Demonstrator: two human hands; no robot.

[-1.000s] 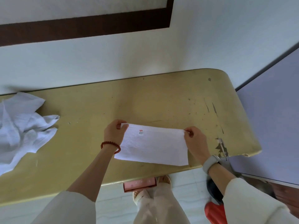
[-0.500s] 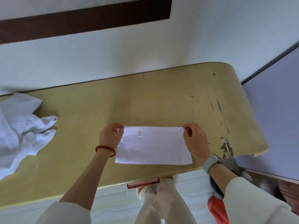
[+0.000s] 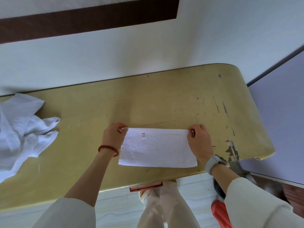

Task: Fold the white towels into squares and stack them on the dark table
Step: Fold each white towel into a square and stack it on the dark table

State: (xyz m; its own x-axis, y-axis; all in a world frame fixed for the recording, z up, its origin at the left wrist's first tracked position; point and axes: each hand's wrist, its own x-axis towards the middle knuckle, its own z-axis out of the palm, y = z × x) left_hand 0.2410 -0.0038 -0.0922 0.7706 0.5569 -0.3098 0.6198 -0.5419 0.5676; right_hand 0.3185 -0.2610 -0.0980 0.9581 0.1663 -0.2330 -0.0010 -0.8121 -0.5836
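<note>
A white towel [image 3: 158,148], folded to a wide rectangle with a small red label near its far edge, lies flat on the yellow table [image 3: 148,102] near the front edge. My left hand [image 3: 113,137] pinches its far left corner. My right hand [image 3: 199,142] pinches its far right corner. Both far corners sit at the same height, so the far edge runs straight. A heap of crumpled white towels [image 3: 21,134] lies at the table's left end.
A white wall with a dark brown band [image 3: 85,18] stands right behind the table. A grey-violet panel [image 3: 278,116] meets the table's chipped right end. Below the front edge are my legs, a pink box [image 3: 146,188] and a red object [image 3: 220,213] on the tiled floor.
The towel's far edge has been drawn level and straight; it slanted before. Both hands shifted slightly away from me with the corners. The view tilted a little.
</note>
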